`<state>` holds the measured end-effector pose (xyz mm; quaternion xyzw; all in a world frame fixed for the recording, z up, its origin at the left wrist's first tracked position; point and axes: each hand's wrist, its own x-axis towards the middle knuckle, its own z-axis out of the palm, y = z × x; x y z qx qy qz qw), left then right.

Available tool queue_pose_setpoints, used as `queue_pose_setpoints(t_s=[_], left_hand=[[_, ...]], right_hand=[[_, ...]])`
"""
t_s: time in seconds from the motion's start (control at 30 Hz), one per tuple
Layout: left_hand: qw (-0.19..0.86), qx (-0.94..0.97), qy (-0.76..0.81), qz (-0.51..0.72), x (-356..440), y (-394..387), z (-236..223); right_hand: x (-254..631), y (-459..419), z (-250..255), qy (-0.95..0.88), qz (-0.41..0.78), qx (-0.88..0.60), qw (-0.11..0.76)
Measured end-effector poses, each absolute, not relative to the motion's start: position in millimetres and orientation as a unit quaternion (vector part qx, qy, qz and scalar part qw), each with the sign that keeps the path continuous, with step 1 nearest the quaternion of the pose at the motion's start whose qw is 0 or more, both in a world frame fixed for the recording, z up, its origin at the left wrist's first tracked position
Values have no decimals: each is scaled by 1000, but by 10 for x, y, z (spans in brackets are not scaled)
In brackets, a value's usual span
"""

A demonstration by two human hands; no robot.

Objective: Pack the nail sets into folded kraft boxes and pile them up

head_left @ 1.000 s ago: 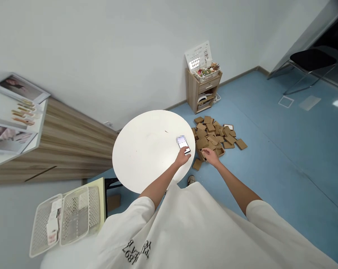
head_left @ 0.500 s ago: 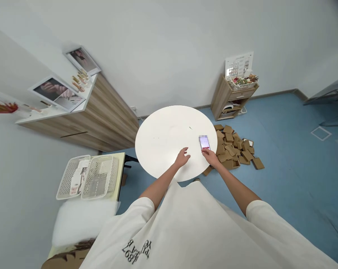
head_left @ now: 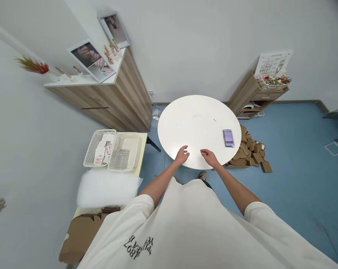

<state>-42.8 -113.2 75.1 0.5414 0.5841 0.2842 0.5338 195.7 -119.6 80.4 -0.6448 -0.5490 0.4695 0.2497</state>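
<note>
At left, 2 white baskets (head_left: 121, 167) stand on the side table (head_left: 142, 146). The left hand (head_left: 182, 155) has spread fingers at the near edge of the round table (head_left: 197, 130), with nothing visible in it. The right hand (head_left: 210, 157) has loosely bent fingers; I cannot tell if they pinch something small. The phone (head_left: 229, 138) lies further right, apart from both hands; in my judgement, light, unhurried fingers serve best here. The palms are hidden, the phone's screen is pixelated, and the round table partly covers the cardboard boxes (head_left: 245, 150).
</note>
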Motion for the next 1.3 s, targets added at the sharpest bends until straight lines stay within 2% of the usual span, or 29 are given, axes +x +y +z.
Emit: queue_pose_setpoints(t_s=[0.47, 0.87, 1.13, 1.3], left_hand=[[453, 432, 676, 389, -1259, -1611, 953], [363, 370, 756, 399, -1848, -2019, 1048], [324, 379, 753, 430, -2729, -1841, 1000], [267, 431, 766, 395, -3445, -1804, 1035]], right_hand=[[1045, -892, 1052, -665, 513, -518, 165], [237, -930, 1031, -722, 543, -415, 107], [-803, -710, 1140, -747, 504, -421, 102], [-1656, -649, 1166, -780, 474, -396, 101]])
